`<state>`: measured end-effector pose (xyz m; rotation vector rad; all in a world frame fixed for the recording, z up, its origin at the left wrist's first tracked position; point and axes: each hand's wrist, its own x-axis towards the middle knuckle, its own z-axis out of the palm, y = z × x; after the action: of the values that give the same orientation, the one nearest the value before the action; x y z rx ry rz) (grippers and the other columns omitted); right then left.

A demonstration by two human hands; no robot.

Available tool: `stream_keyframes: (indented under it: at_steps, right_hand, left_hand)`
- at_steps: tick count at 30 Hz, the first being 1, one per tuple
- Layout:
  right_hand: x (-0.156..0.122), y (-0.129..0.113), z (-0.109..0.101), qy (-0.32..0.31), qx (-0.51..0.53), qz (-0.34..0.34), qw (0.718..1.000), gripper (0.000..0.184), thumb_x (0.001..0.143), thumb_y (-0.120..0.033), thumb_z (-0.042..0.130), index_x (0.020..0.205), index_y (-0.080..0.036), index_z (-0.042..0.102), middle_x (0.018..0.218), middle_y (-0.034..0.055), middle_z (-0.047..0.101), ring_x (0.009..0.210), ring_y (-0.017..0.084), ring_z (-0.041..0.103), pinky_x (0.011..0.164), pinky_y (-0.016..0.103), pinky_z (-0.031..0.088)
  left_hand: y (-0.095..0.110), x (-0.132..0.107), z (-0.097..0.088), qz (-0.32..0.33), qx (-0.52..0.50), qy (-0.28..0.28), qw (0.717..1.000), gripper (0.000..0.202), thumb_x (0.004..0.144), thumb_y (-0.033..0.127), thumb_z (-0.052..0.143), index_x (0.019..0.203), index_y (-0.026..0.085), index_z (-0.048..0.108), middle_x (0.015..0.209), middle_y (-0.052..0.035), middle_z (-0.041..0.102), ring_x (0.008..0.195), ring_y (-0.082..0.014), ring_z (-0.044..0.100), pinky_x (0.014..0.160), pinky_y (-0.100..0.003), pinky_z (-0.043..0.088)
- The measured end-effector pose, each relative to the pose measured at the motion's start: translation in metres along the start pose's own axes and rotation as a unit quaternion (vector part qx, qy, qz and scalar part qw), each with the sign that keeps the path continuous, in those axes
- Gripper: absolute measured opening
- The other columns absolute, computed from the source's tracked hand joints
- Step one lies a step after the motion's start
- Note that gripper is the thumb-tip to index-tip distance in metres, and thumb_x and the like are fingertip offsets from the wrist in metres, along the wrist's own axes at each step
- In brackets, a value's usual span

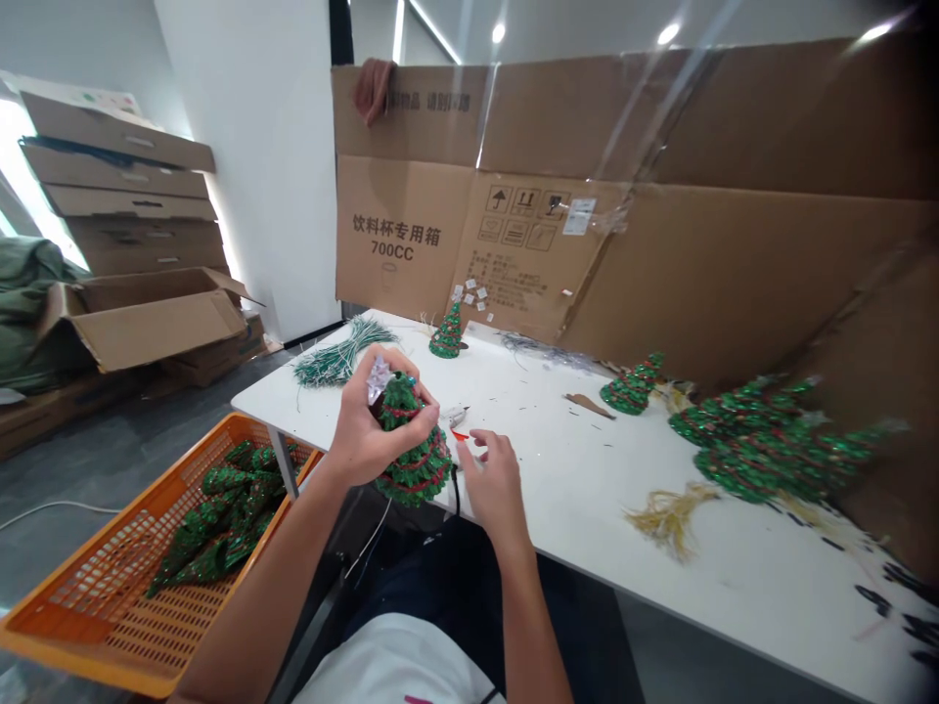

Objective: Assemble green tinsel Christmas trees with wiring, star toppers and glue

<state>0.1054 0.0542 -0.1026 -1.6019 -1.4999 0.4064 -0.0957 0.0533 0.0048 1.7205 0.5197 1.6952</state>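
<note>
My left hand (371, 430) is closed around a small green glittery Christmas tree (416, 460) with red trim and a silver star on top, held above the near edge of the white table (587, 508). My right hand (493, 479) rests on the table edge just right of the tree, fingers curled over a small red-handled tool (461, 430) lying there; whether it grips the tool I cannot tell.
An orange basket (103, 606) of flat green tree pieces stands at my lower left. More finished trees (763, 440), a single tree (447, 334), green wire bundles (337, 357) and gold threads (667, 513) lie on the table. Cardboard walls (660, 215) ring the far side; stacked boxes (124, 196) stand left.
</note>
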Motion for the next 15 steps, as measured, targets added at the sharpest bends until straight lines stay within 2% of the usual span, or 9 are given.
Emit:
stream_keyframes:
  at_steps: [4,6,7,10,12,13,15]
  right_hand:
    - [-0.011,-0.024,-0.035,-0.006,0.092,-0.049,0.995,0.041,0.108,-0.057,0.048,0.12,-0.025,0.07,0.125,0.0111,0.072,0.113,0.028,0.069,0.098,0.042,0.058]
    - [-0.019,-0.037,-0.047,-0.041,0.141,-0.088,0.985,0.044,0.108,-0.062,0.049,0.129,-0.028,0.068,0.13,0.0085,0.072,0.118,0.026,0.07,0.101,0.04,0.059]
    - [-0.024,-0.043,-0.052,-0.069,0.192,-0.119,0.972,0.047,0.106,-0.063,0.054,0.135,-0.029,0.066,0.137,0.0088,0.071,0.125,0.027,0.069,0.106,0.042,0.057]
    - [-0.036,-0.058,-0.055,-0.149,0.27,-0.169,0.936,0.067,0.096,-0.064,0.073,0.152,-0.033,0.056,0.157,0.0074,0.061,0.144,0.031,0.06,0.122,0.046,0.049]
    - [-0.042,-0.064,-0.051,-0.171,0.278,-0.161,0.931,0.084,0.086,-0.056,0.087,0.157,-0.033,0.049,0.159,0.0067,0.059,0.148,0.032,0.058,0.125,0.046,0.046]
    - [-0.043,-0.066,-0.048,-0.171,0.281,-0.15,0.932,0.086,0.084,-0.05,0.091,0.156,-0.033,0.049,0.156,0.0066,0.063,0.145,0.032,0.06,0.123,0.045,0.049]
    - [-0.045,-0.07,-0.042,-0.161,0.289,-0.13,0.935,0.076,0.085,-0.04,0.091,0.15,-0.03,0.054,0.142,0.0058,0.071,0.132,0.029,0.069,0.114,0.041,0.056]
  left_hand:
    - [0.0,-0.003,0.009,-0.011,-0.03,-0.021,0.999,0.033,0.09,0.024,0.082,0.102,0.024,0.051,0.097,0.0009,0.058,0.081,-0.0157,0.073,0.079,-0.033,0.063]
    - [0.001,-0.006,0.013,-0.025,-0.041,-0.034,0.998,0.034,0.089,0.028,0.084,0.101,0.024,0.053,0.095,-0.0002,0.061,0.08,-0.0169,0.073,0.078,-0.034,0.063]
    - [0.001,-0.007,0.016,-0.03,-0.043,-0.039,0.998,0.035,0.088,0.031,0.086,0.101,0.024,0.054,0.094,-0.0009,0.063,0.079,-0.0173,0.072,0.077,-0.034,0.063]
    - [0.004,-0.01,0.023,-0.055,-0.039,-0.044,0.997,0.035,0.086,0.037,0.089,0.097,0.022,0.058,0.092,-0.0027,0.066,0.075,-0.0166,0.069,0.073,-0.032,0.062]
    - [0.006,-0.012,0.027,-0.078,-0.041,-0.038,0.995,0.033,0.086,0.038,0.088,0.095,0.021,0.061,0.09,-0.003,0.068,0.076,-0.0167,0.069,0.072,-0.031,0.06]
    - [0.005,-0.012,0.029,-0.088,-0.042,-0.03,0.995,0.034,0.086,0.038,0.089,0.095,0.021,0.061,0.089,-0.003,0.068,0.078,-0.017,0.069,0.073,-0.03,0.06]
    - [0.003,-0.013,0.032,-0.096,-0.035,-0.008,0.995,0.036,0.083,0.039,0.092,0.094,0.021,0.062,0.089,-0.0027,0.069,0.081,-0.0174,0.069,0.075,-0.03,0.059]
